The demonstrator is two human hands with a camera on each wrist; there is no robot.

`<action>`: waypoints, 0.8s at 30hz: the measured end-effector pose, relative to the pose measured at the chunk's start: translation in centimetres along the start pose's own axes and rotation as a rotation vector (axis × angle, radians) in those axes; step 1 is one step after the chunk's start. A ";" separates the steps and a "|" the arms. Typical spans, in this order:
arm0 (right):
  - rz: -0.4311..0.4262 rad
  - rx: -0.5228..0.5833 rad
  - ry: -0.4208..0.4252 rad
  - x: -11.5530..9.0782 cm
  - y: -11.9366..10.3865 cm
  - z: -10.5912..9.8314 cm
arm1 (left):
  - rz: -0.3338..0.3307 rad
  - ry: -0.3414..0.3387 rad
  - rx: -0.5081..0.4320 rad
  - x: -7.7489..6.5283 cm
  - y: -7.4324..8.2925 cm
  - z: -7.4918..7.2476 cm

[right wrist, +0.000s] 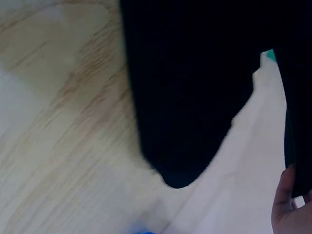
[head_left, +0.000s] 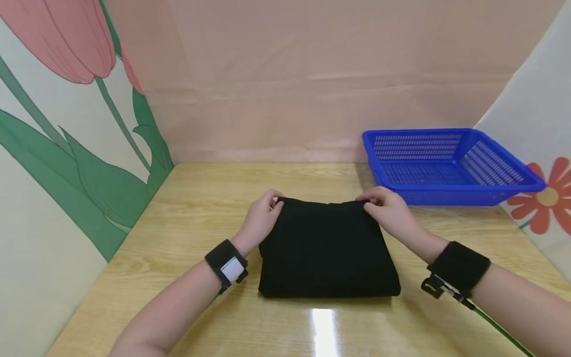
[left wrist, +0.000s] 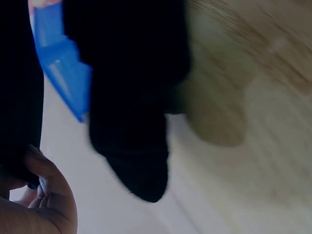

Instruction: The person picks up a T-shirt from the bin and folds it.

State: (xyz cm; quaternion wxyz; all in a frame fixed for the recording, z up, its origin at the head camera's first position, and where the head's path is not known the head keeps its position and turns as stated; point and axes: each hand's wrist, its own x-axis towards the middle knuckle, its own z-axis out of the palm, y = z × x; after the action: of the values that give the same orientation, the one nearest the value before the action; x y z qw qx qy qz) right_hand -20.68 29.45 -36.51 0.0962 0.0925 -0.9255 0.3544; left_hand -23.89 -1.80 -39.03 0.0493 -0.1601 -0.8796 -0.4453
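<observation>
A piece of black cloth (head_left: 330, 248), folded into a rough rectangle, hangs between both hands in the head view. My left hand (head_left: 260, 218) pinches its far left corner between thumb and fingers. At the far right corner, my right hand (head_left: 392, 213) pinches the cloth the same way. The left wrist view shows a lower fold of the black cloth (left wrist: 131, 97) dangling over the table, with the thumb of the left hand (left wrist: 51, 204) against the upper layer. In the right wrist view, another drooping fold (right wrist: 195, 87) hangs apart from the layer that the right hand (right wrist: 290, 204) grips.
A blue plastic basket (head_left: 464, 196) with slotted walls stands at the back right, just beyond my right hand. The wooden table (head_left: 196, 198) meets a pink backdrop (head_left: 267, 99) behind, with flower-printed panels (head_left: 44, 198) at both sides.
</observation>
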 end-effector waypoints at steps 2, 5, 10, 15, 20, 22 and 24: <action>0.008 -0.031 -0.040 0.5 0.8 0.6 | -0.020 -0.023 0.029 0.5 -0.6 0.5; -0.004 -0.094 -0.082 1.1 2.1 1.5 | -0.040 -0.050 0.085 1.1 -1.4 1.1; -0.023 -0.167 -0.152 1.6 3.6 2.8 | -0.059 -0.080 0.184 1.8 -2.3 1.7; -0.098 -0.297 -0.220 1.5 4.4 4.0 | -0.047 -0.145 0.323 1.9 -2.5 1.8; -0.305 -0.460 -0.172 0.3 3.2 3.9 | 0.007 -0.223 0.579 1.1 -1.8 0.8; -0.358 -0.486 -0.146 -0.4 2.2 3.5 | 0.068 -0.220 0.695 0.6 -1.1 0.4; -0.390 -0.488 -0.140 -1.3 1.0 3.0 | 0.140 -0.206 0.780 -0.3 -0.1 0.2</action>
State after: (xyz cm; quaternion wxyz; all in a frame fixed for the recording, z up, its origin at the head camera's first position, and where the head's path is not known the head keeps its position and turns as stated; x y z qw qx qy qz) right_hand -20.01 28.25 -39.64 0.1177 0.2665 -0.9524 0.0894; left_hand -23.61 -1.74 -39.31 0.0482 -0.2328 -0.9697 -0.0556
